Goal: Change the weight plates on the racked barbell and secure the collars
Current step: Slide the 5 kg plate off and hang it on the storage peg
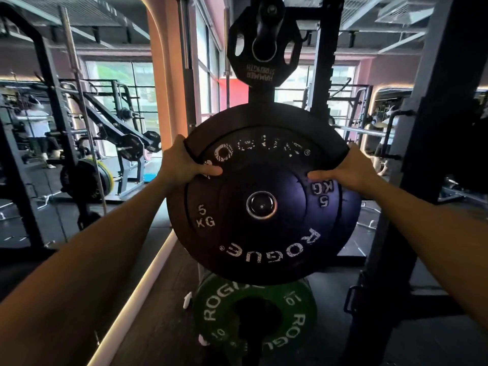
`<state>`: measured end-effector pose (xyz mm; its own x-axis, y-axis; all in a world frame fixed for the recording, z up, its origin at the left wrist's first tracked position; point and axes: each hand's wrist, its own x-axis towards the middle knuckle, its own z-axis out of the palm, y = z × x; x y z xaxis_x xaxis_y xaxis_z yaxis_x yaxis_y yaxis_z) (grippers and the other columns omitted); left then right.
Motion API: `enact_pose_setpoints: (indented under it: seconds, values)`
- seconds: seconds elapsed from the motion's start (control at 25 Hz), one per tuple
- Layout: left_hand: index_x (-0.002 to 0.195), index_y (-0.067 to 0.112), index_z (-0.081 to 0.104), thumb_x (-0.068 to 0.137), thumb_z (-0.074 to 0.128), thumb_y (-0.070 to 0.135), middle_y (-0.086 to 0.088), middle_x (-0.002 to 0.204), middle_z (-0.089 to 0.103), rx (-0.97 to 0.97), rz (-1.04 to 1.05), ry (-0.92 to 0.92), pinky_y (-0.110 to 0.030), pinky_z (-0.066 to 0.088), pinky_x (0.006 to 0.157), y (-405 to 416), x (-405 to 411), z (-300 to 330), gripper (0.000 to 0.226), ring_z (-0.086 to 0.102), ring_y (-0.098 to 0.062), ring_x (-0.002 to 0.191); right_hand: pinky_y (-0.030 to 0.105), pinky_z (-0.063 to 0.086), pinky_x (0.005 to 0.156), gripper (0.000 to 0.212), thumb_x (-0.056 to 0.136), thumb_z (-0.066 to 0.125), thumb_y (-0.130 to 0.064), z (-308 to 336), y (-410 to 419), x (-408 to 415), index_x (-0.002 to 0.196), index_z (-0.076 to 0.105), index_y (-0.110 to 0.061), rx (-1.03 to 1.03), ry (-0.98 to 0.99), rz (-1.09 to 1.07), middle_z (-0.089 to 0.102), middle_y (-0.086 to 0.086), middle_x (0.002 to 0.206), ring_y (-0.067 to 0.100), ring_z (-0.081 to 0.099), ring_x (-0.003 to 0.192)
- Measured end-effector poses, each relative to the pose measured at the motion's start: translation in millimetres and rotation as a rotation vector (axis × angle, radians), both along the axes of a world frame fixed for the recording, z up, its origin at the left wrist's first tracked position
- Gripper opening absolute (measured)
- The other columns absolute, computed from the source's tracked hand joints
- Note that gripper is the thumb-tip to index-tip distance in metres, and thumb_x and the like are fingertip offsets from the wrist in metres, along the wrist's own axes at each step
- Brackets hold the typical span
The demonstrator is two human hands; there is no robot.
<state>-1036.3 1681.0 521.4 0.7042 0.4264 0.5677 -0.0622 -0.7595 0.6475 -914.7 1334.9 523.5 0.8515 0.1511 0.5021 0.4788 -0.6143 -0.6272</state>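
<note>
Both hands clamp the upper rim of a black 5 kg Rogue plate (253,233): left hand (182,165) on the upper-left edge, right hand (351,170) on the upper-right edge, thumbs flat on the face, fingers wrapped behind the rim. Plate hangs on a horizontal peg (261,205) through its centre hole, facing the camera, more black plates stacked directly behind it. Both forearms extended forward and up, wrists about level. Green 10 kg plate (298,326) below, top cut off by the black plate. Small Hammer Strength plate (264,46) above. Fingertips hidden behind rim; top lettering worn, hard to read. Barbell and collars not identifiable.
</note>
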Motion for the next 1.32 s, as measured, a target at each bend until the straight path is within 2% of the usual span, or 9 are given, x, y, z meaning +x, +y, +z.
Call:
enact_pose_setpoints:
  seconds: [0.2, 0.36, 0.48, 0.6, 0.72, 0.96, 1.04, 1.12, 1.32]
  values:
    - [0.117, 0.008, 0.042, 0.049, 0.094, 0.039, -0.002, 0.109, 0.055, -0.003, -0.01, -0.026, -0.03, 0.039, 0.076, 2.2, 26.5, -1.2, 0.092, 0.051, -0.017, 0.098, 0.032, 0.041, 0.088, 0.106, 0.044, 0.093, -0.05, -7.0, 8.1, 29.9, 0.128, 0.043, -0.009, 0.06, 0.027, -0.035, 0.057, 0.007, 0.126, 0.029, 0.054, 0.119]
    - [0.126, 0.008, 0.042, 0.049, 0.094, 0.04, -0.005, 0.118, 0.058, -0.005, -0.021, -0.037, -0.03, 0.042, 0.083, 13.8, 55.8, -3.4, 0.098, 0.055, -0.022, 0.109, 0.03, 0.044, 0.085, 0.113, 0.034, 0.089, -0.062, -7.1, 17.7, 59.5, 0.127, 0.048, -0.015, 0.064, 0.002, -0.019, 0.056, -0.005, 0.109, 0.024, 0.058, 0.111]
    - [0.133, 0.007, 0.039, 0.051, 0.094, 0.037, -0.008, 0.126, 0.057, -0.003, -0.02, -0.044, -0.034, 0.043, 0.09, 19.7, 78.3, -4.7, 0.103, 0.054, -0.026, 0.117, 0.033, 0.047, 0.088, 0.117, 0.03, 0.087, -0.067, -9.5, 26.0, 83.4, 0.128, 0.048, -0.016, 0.07, -0.01, -0.019, 0.06, -0.001, 0.115, 0.025, 0.059, 0.111]
    - [0.142, 0.011, 0.033, 0.051, 0.095, 0.034, -0.007, 0.135, 0.053, -0.015, -0.025, -0.044, -0.035, 0.041, 0.097, 29.3, 106.0, -6.2, 0.112, 0.05, -0.027, 0.124, 0.037, 0.045, 0.094, 0.112, 0.043, 0.092, -0.052, -9.4, 36.2, 106.1, 0.134, 0.041, -0.01, 0.083, -0.038, -0.016, 0.056, 0.009, 0.129, 0.03, 0.055, 0.118]
    - [0.145, 0.014, 0.025, 0.047, 0.096, 0.037, -0.007, 0.14, 0.05, -0.025, -0.013, -0.04, -0.04, 0.041, 0.101, 39.3, 132.1, -8.3, 0.123, 0.049, -0.029, 0.127, 0.032, 0.04, 0.088, 0.105, 0.053, 0.092, -0.04, -9.4, 45.7, 131.9, 0.135, 0.036, -0.004, 0.08, -0.033, -0.043, 0.052, 0.014, 0.133, 0.033, 0.051, 0.12]
    - [0.133, 0.015, 0.03, 0.05, 0.094, 0.038, -0.009, 0.129, 0.056, -0.039, 0.01, -0.011, -0.043, 0.047, 0.093, 52.8, 168.6, -10.4, 0.108, 0.055, -0.029, 0.117, 0.03, 0.04, 0.083, 0.1, 0.05, 0.093, -0.042, -9.7, 59.2, 168.2, 0.128, 0.04, -0.006, 0.089, -0.023, -0.039, 0.055, 0.006, 0.119, 0.024, 0.054, 0.109]
    - [0.125, 0.014, 0.034, 0.049, 0.094, 0.043, -0.007, 0.125, 0.057, -0.035, 0.018, 0.005, -0.045, 0.048, 0.093, 55.3, 171.7, -8.6, 0.1, 0.056, -0.028, 0.114, 0.03, 0.044, 0.084, 0.104, 0.041, 0.091, -0.057, -9.5, 61.0, 172.8, 0.124, 0.047, -0.011, 0.071, -0.02, -0.035, 0.058, -0.004, 0.111, 0.016, 0.056, 0.104]
    - [0.122, 0.015, 0.035, 0.049, 0.093, 0.044, -0.007, 0.123, 0.057, -0.025, 0.027, 0.006, -0.046, 0.048, 0.092, 54.8, 169.9, -8.8, 0.098, 0.056, -0.027, 0.112, 0.034, 0.051, 0.085, 0.112, 0.029, 0.084, -0.073, -12.0, 60.4, 178.3, 0.12, 0.054, -0.017, 0.067, -0.035, -0.046, 0.065, -0.003, 0.11, 0.018, 0.062, 0.102]
    - [0.117, 0.033, 0.025, 0.037, 0.088, 0.063, -0.004, 0.119, 0.06, -0.015, 0.065, 0.004, -0.055, 0.047, 0.094, 47.0, 155.1, -6.8, 0.106, 0.058, -0.028, 0.112, 0.046, 0.048, 0.094, 0.114, 0.041, 0.092, -0.054, -6.1, 63.8, 161.2, 0.13, 0.04, -0.004, 0.034, -0.026, -0.112, 0.054, 0.012, 0.127, 0.031, 0.054, 0.116]
